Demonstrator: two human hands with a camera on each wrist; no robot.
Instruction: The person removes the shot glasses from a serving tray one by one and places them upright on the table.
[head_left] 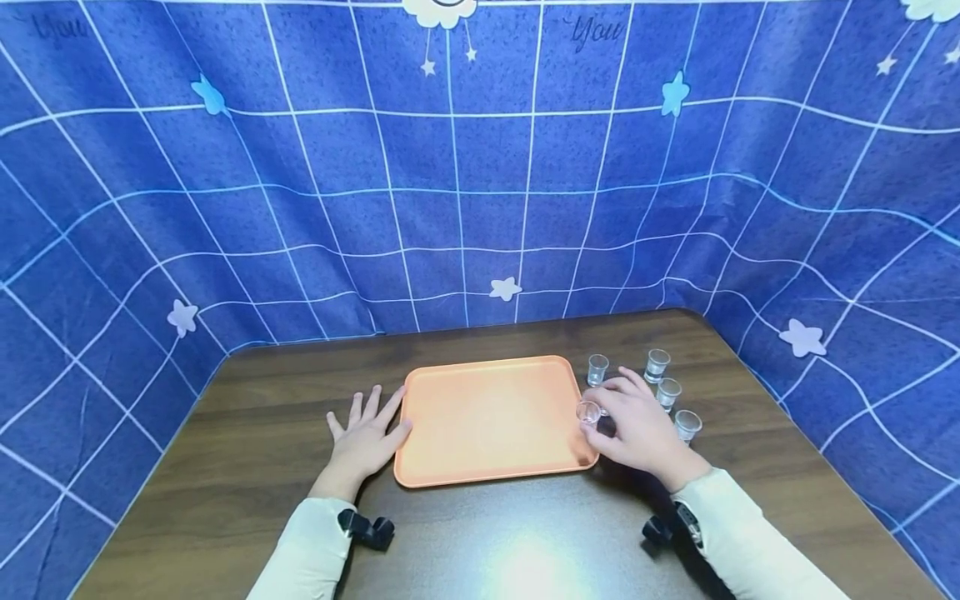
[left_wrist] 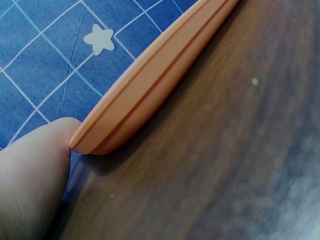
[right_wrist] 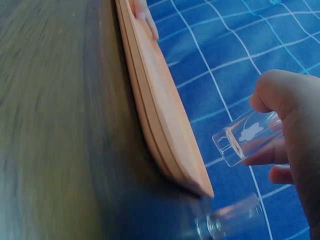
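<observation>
My right hand (head_left: 637,421) pinches a small clear shot glass (head_left: 588,412) between thumb and fingers, over the right edge of an orange tray (head_left: 487,421). The right wrist view shows the held shot glass (right_wrist: 242,137) tilted, its thick base off the table. Spread fingers of my left hand (head_left: 365,442) lie at the tray's left side, the thumb on its rim. In the left wrist view the thumb (left_wrist: 37,170) touches the corner of the tray (left_wrist: 150,85).
Other shot glasses stand right of the tray: one glass (head_left: 597,371) by its far right corner, then a far glass (head_left: 657,365), a middle glass (head_left: 667,393) and a near glass (head_left: 687,423) beyond my right hand. A blue curtain (head_left: 465,208) surrounds the wooden table (head_left: 300,387).
</observation>
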